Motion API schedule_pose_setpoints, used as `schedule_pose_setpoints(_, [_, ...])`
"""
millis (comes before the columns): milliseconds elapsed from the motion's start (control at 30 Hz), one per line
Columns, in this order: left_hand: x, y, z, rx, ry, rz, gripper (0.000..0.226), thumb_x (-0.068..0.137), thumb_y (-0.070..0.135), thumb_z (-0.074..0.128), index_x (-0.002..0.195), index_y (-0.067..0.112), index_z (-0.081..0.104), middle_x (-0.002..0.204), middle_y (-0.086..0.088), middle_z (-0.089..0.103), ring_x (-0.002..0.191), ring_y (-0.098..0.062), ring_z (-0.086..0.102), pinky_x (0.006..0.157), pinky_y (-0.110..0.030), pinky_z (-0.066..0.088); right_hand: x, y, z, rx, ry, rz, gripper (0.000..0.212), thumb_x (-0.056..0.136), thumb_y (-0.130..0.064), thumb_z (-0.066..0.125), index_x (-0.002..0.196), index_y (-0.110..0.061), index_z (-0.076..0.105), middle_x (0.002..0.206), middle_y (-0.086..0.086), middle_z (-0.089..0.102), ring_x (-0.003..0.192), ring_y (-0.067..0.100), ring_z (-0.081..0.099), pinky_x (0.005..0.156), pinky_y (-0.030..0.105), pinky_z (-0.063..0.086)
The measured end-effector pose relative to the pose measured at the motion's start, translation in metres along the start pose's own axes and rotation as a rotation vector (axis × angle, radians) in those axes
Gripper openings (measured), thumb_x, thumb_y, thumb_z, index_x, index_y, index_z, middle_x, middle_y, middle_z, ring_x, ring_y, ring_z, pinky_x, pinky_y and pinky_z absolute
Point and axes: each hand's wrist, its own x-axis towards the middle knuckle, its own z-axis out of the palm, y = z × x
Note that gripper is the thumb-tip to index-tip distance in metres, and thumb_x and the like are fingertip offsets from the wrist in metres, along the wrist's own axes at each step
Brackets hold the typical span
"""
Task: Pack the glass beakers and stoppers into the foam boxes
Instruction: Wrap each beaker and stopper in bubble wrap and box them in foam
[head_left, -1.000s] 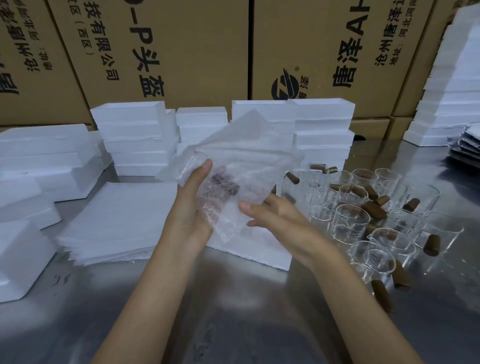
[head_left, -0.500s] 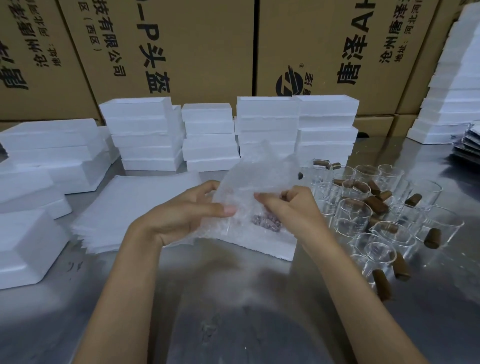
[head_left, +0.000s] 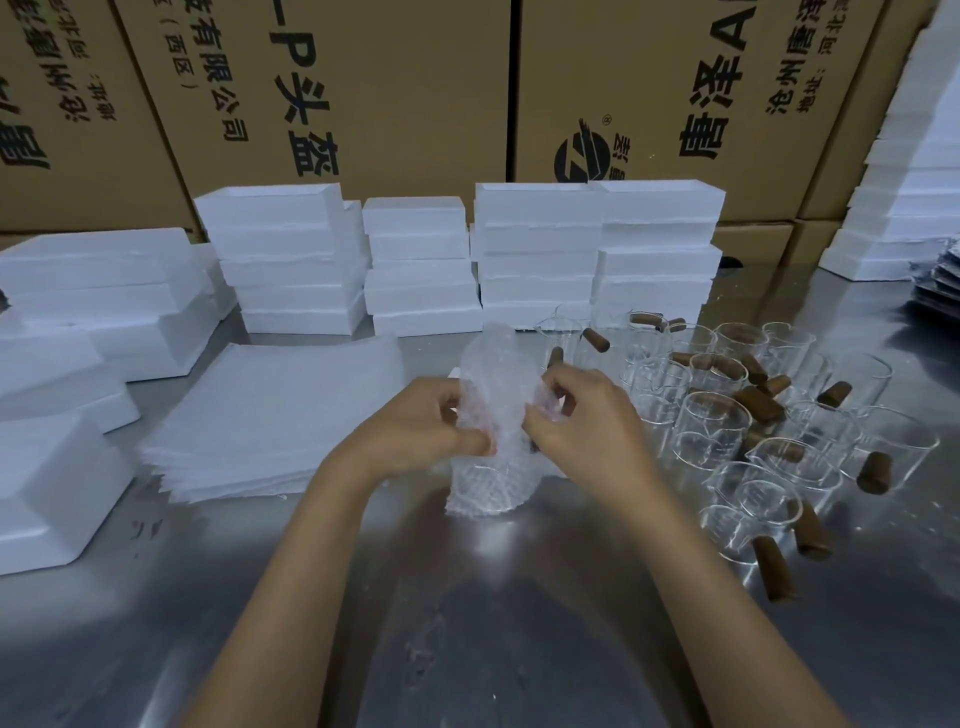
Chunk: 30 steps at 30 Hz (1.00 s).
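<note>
Both hands — left hand (head_left: 434, 423), right hand (head_left: 582, 421) — pinch the bubble wrap (head_left: 491, 457) with curled fingers; a loose fold could let its contents slip onto the steel worktop (head_left: 467, 623).

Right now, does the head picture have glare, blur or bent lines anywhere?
Head view: soft glare on the steel table at lower left; cardboard cartons lean outward from wide-angle distortion; left hand, right hand and bubble wrap slightly motion-blurred; glass beakers show small highlights.

Bubble wrap (head_left: 491, 415) hides whatever it holds. The foam stack (head_left: 914, 171) at far right is cut off by the edge. Carton (head_left: 675, 88) print is cropped.
</note>
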Motion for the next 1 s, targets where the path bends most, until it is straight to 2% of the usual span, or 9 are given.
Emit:
schedule_pose_setpoints(100, [0.004,-0.001,0.008,0.086,0.076,0.028,0.026,0.074,0.007,0.078,0.098,0.015,0.072,0.098,-0.003,0.072,0.091,-0.019,0.068,0.085,-0.034,0.055,0.001,-0.008,-0.004,0.233,-0.002,-0.011,0.024,0.069,-0.033,0.063,0.092,-0.031,0.057,0.087,-0.019,0.059,0.084,0.003,0.052,0.066,0.017,0.038])
schedule_pose_setpoints(200, [0.007,-0.002,0.012,0.225,0.178,0.029,0.032,0.073,0.015,0.081,0.101,0.013,0.066,0.106,-0.005,0.061,0.092,-0.019,0.062,0.083,-0.036,0.053,-0.002,-0.016,-0.007,0.385,-0.073,-0.072,0.021,0.070,-0.026,0.060,0.089,-0.032,0.065,0.086,-0.020,0.063,0.081,0.006,0.054,0.068,0.009,0.038])
schedule_pose_setpoints(267, [0.008,-0.003,0.010,0.240,0.187,0.038,0.026,0.073,0.018,0.083,0.089,0.018,0.061,0.099,-0.003,0.057,0.082,-0.014,0.059,0.072,-0.028,0.049,-0.004,-0.015,-0.004,0.232,-0.163,-0.125,0.008,0.075,-0.023,0.061,0.076,-0.026,0.068,0.078,-0.022,0.064,0.086,0.006,0.052,0.071,0.014,0.039])
schedule_pose_setpoints(367, [0.007,-0.003,0.002,0.198,0.112,0.057,0.027,0.072,0.011,0.083,0.084,0.022,0.061,0.086,0.003,0.056,0.058,-0.002,0.045,0.059,-0.017,0.037,-0.007,-0.013,0.002,0.048,-0.218,-0.197,0.019,0.079,-0.022,0.058,0.062,-0.027,0.053,0.069,-0.022,0.056,0.091,0.011,0.046,0.076,0.023,0.037])
schedule_pose_setpoints(500, [0.002,0.002,-0.008,0.058,0.094,0.073,0.024,0.076,0.009,0.072,0.093,0.024,0.066,0.076,0.018,0.059,0.061,-0.012,0.046,0.060,-0.027,0.042,-0.006,-0.012,0.005,-0.072,-0.218,-0.290,0.025,0.076,-0.025,0.045,0.052,-0.027,0.038,0.059,-0.013,0.045,0.082,0.010,0.037,0.067,0.016,0.027])
schedule_pose_setpoints(667, [0.000,0.005,0.003,0.189,0.064,0.116,0.015,0.080,0.012,0.070,0.073,0.025,0.072,0.052,0.022,0.055,0.046,-0.004,0.038,0.049,-0.011,0.031,-0.006,-0.009,0.003,0.060,-0.158,-0.113,0.028,0.080,-0.018,0.047,0.055,-0.012,0.057,0.058,-0.003,0.058,0.071,0.008,0.050,0.064,0.030,0.041])
schedule_pose_setpoints(800, [0.002,0.005,0.015,0.371,0.084,0.106,0.013,0.087,0.017,0.065,0.082,0.023,0.075,0.060,0.025,0.058,0.056,0.013,0.051,0.054,-0.004,0.036,-0.003,-0.016,-0.012,0.471,0.002,0.022,0.031,0.075,-0.013,0.045,0.063,-0.018,0.074,0.057,-0.020,0.063,0.052,0.000,0.054,0.050,0.009,0.036])
schedule_pose_setpoints(867, [0.001,0.006,0.017,0.437,0.065,0.110,0.018,0.088,0.018,0.060,0.085,0.026,0.076,0.063,0.025,0.058,0.061,0.018,0.051,0.054,-0.004,0.036,-0.002,-0.017,-0.015,0.393,-0.099,0.008,0.031,0.073,-0.020,0.047,0.061,-0.028,0.075,0.065,-0.014,0.063,0.065,-0.001,0.055,0.057,0.010,0.037])
schedule_pose_setpoints(1000, [-0.001,0.009,0.013,0.377,0.092,0.131,0.029,0.085,0.012,0.055,0.071,0.027,0.075,0.056,0.025,0.060,0.048,0.002,0.049,0.048,-0.008,0.035,-0.007,-0.010,-0.005,0.026,-0.282,-0.040,0.029,0.081,-0.018,0.053,0.071,-0.035,0.075,0.082,-0.004,0.052,0.088,0.002,0.050,0.069,0.024,0.037])
